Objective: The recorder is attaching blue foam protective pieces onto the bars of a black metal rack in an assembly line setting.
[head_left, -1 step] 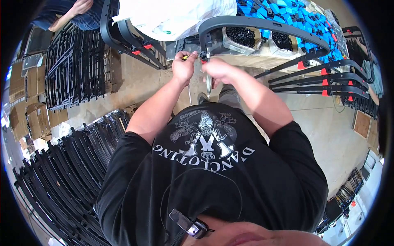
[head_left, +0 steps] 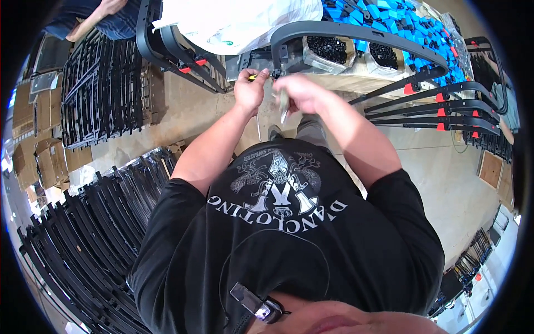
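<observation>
My left hand [head_left: 249, 92] is closed around a screwdriver [head_left: 253, 78] with a yellow and black handle; its thin shaft points down toward me. Just to the right, my right hand [head_left: 300, 94] grips a silver pliers-like tool [head_left: 284, 108], blurred by motion, so its exact kind is unclear. Both hands are close to the lower end of a curved black frame [head_left: 356, 29], which arches over the table edge. A small dark fitting [head_left: 276, 72] sits at that end, between my hands and partly hidden by my fingers.
Blue and black plastic parts [head_left: 411, 33] are heaped on the table behind two boxes of small black pieces [head_left: 328, 50]. White plastic sheeting [head_left: 222, 25] lies left. Frames with red pieces [head_left: 434, 119] stand right; black frames [head_left: 100, 94] are stacked left, near another person's hand [head_left: 111, 6].
My right hand has drawn slightly back from the frame end, and the silver tool has tilted with it. My left hand stays nearly in place with the screwdriver.
</observation>
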Tool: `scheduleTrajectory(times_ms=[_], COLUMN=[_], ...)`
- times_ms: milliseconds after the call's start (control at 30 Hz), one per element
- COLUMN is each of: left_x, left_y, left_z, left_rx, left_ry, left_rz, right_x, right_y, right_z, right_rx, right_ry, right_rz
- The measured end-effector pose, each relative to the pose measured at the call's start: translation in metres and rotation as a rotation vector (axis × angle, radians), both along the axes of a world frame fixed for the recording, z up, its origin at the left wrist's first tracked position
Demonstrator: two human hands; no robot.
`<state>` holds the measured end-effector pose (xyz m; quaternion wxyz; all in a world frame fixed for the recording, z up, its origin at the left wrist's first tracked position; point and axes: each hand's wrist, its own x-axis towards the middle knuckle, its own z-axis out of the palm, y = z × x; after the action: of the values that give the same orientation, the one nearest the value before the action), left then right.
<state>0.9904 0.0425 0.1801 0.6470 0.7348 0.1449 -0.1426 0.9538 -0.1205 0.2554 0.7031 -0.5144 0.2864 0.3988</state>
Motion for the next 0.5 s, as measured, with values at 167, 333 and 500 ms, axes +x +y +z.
scheduleTrajectory(times_ms=[167,333,500], left_x=[-0.005,-0.009,-0.001], left_y=[-0.008,-0.010,-0.005], left_z=[0.000,0.011,-0.001], left_rx=[0.020,-0.012,0.013], left_ry=[-0.032,-0.009,-0.019], left_rz=[-0.024,-0.004,-0.017], right_x=[-0.015,-0.004,-0.009], right_y=[0.012,-0.012,0.003], right_z=[-0.053,-0.019,-0.025], right_rx=[-1.235,0.118,-0.620], right_ry=[-0.586,0.064,-0.278], right_rz=[0.425,-0.154,0.389])
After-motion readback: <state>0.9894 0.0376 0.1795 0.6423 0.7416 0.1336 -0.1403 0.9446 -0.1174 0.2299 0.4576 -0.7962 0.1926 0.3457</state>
